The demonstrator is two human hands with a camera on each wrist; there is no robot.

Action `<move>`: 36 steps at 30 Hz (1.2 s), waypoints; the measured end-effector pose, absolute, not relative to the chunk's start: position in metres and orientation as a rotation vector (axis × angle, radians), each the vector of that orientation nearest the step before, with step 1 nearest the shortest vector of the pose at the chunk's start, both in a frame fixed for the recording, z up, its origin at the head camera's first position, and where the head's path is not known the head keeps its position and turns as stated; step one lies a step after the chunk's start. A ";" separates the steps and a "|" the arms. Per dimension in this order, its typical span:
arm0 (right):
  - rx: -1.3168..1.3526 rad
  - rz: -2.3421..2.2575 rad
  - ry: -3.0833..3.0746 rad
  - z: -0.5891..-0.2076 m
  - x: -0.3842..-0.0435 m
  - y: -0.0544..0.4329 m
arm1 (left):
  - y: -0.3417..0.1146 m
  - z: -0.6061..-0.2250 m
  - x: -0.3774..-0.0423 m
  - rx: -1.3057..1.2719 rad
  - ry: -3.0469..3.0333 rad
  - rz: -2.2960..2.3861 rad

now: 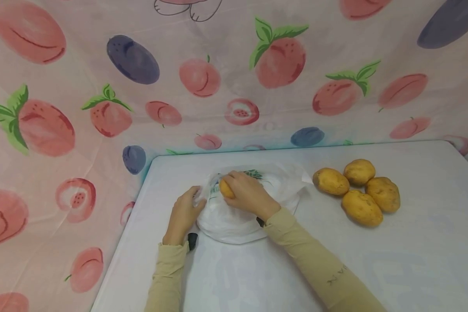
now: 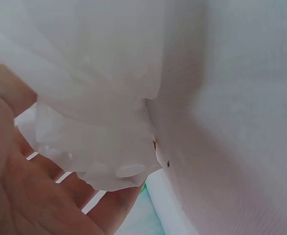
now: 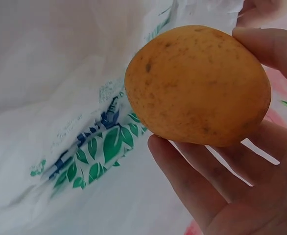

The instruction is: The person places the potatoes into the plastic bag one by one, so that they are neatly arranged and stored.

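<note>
Right wrist view, right hand (image 3: 251,198): clamped on a potato (image 3: 197,88), thumb on one side and fingertips on the other, palm clear of it. Being smooth and rounded, the potato could well slip out if that fingertip hold loosened.
Held potato: over the printed side of the white bag (image 1: 234,223), near its mouth; whether any of it sits inside cannot be told.
Left hand (image 1: 183,214): holds the bag's edge between thumb and fingers, the fingers spaced apart. Should it let go, the limp film would probably fold across the mouth and block the potato.
Bag: spread low on the worktop (image 1: 425,221), thin and wrinkled. Knuckles snagging the film could tear it or drag it along.
Four potatoes (image 1: 362,208): grouped to the right, the leftmost just beside the bag's corner; contact is unclear. A hard tug on the bag might set that one rolling.
Sleeves (image 1: 165,271): tan, the right one crossing the bag's near edge; it could pull the film if the arm swung.
Fruit-print cloth (image 1: 203,78): behind the worktop.
</note>
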State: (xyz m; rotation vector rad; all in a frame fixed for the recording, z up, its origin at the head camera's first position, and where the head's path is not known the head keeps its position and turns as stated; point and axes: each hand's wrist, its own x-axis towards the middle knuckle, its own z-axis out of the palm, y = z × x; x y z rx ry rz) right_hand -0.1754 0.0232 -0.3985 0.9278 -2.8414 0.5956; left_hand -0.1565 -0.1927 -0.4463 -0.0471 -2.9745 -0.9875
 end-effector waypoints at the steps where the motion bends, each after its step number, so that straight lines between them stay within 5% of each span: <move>1: 0.924 0.591 -2.850 -0.400 -0.177 0.022 | -0.193 -0.446 -0.157 -0.047 -2.974 -0.989; 36: 0.757 0.709 -2.927 -0.412 -0.203 -0.018 | -0.193 -0.448 -0.158 -0.058 -2.976 -0.979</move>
